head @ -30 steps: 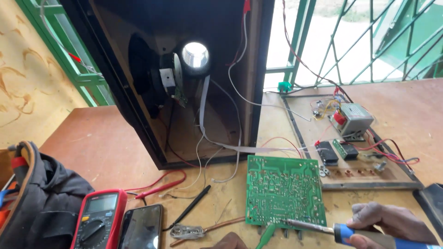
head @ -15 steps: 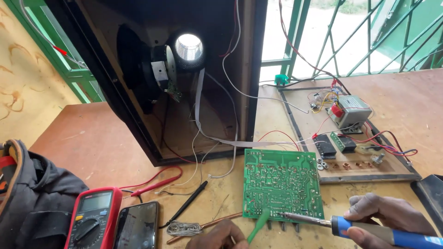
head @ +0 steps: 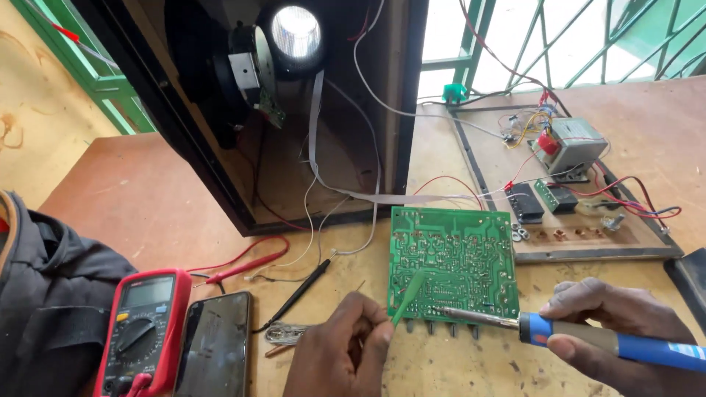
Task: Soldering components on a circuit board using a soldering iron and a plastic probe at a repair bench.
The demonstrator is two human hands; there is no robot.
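Wooden desk (head: 147, 213) by a barred window: thin, rigid, fragile green circuit board (head: 452, 261) lies at centre, best held by edges, left hand (head: 342, 353) pinching a green stick (head: 407, 298) at six o'clock, right hand (head: 618, 327) closed round the blue-handled soldering iron (head: 559, 334) at four o'clock.

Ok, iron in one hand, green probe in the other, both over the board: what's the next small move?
Probably ease the blue-handled soldering iron's tip leftward to the spot on the green circuit board where the green pointed tool rests. The right hand holds the tip low by the board's bottom edge, apart from the tool that the left hand steadies.
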